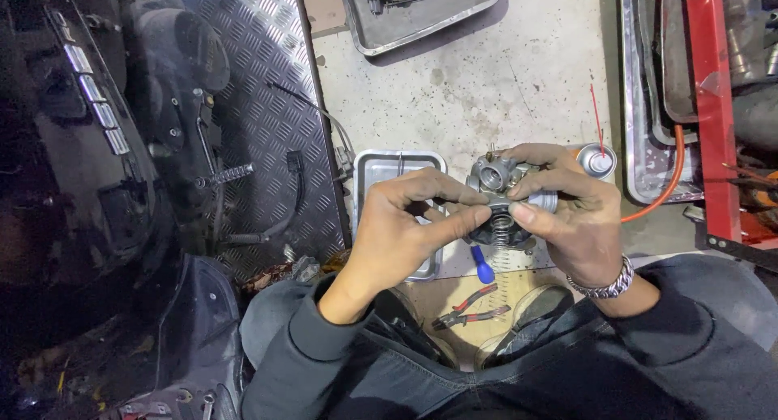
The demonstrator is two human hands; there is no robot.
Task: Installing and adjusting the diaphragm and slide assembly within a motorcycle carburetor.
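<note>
Both my hands grip a metal carburetor [504, 195] just right of a small steel tray [381, 167]: left hand [405, 225] pinches its spring cap, right hand [567, 213] wraps the body.

Head-worn view, steeply downward, close.
</note>
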